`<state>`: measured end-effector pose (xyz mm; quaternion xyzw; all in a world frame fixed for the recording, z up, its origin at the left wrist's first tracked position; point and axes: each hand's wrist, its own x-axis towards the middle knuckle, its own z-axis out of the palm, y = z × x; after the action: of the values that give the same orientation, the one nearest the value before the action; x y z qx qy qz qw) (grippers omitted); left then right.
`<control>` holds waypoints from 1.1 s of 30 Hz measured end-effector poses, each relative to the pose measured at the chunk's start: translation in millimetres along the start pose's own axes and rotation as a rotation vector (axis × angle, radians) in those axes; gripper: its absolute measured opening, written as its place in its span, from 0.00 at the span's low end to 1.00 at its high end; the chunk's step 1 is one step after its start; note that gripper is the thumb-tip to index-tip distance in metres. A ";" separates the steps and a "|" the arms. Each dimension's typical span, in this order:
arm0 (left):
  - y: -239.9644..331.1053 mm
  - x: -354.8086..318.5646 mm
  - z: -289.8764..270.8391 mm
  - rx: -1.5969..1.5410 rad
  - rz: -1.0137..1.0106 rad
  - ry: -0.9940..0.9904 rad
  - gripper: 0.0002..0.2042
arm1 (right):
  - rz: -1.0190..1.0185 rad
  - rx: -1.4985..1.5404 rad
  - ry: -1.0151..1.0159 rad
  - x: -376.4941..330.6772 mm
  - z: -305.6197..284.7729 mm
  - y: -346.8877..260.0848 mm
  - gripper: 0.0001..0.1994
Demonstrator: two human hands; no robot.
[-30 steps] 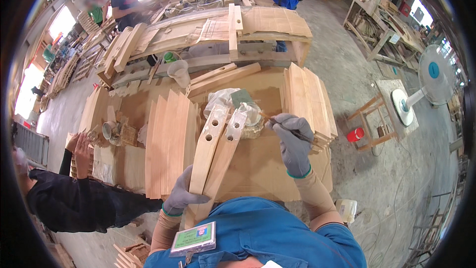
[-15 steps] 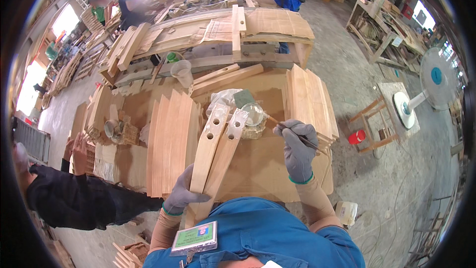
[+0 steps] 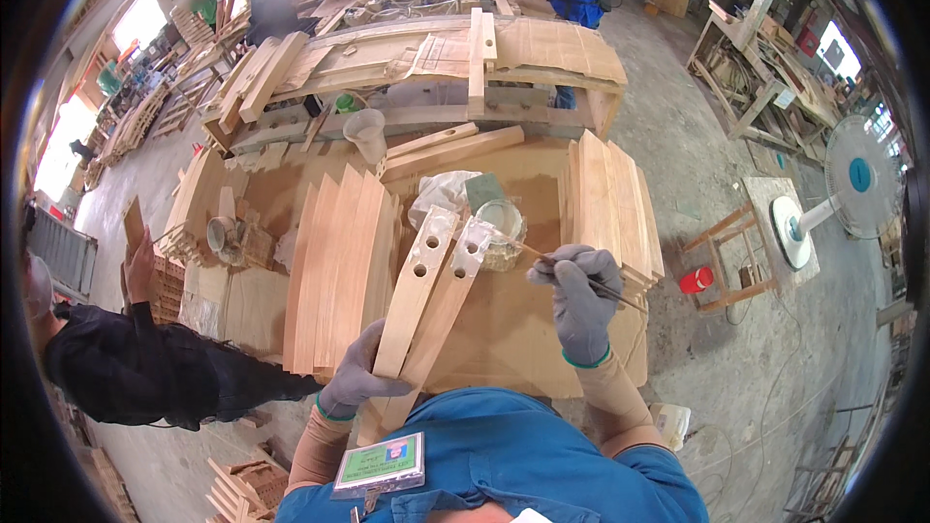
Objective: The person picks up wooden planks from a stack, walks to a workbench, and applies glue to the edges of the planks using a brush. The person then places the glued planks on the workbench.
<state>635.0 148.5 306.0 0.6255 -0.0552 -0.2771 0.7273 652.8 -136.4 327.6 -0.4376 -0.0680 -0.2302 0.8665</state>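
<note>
Gloves on both hands, and we're parked at the cardboard-covered table (image 3: 542, 358) with two long wooden pieces (image 3: 426, 300) lying side by side across it, running from our chest out toward the middle of the table. Each piece has round holes near its far end.

Our left hand (image 3: 360, 380) is wrapped around the near ends of those pieces, fingers curled closed on the wood at the table's near edge. Our right hand (image 3: 578, 298) is over the table's right half, fingers pinched shut on a thin stick (image 3: 581, 278) that looks like a small brush. Its tip points toward the clear glue pot (image 3: 501, 230) sitting in the middle of the table, right beside the far ends of the pieces. We can't tell if the tip actually touches the pot or the wood.

On the table's left side there's a fanned stack of wooden slats (image 3: 339, 271), and another stack of slats (image 3: 610, 203) sits on the right side. Crumpled plastic (image 3: 441, 196) lies just past the pot.

Off the table's left edge, a person in a black sleeve (image 3: 136, 368) crouches by the floor. Off to the right, a red cup (image 3: 696, 280) sits on a small wooden stool (image 3: 731, 252), with a standing fan (image 3: 852, 184) farther out.
</note>
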 end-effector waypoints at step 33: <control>81.4 121.3 56.4 -0.224 0.364 0.150 0.31 | 0.047 -0.911 -0.547 -58.8 -28.4 38.9 0.51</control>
<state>740.0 46.8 362.2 0.5395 -0.0818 -0.0985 0.8322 616.3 -119.0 263.3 -0.8152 -0.1749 -0.0944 0.5440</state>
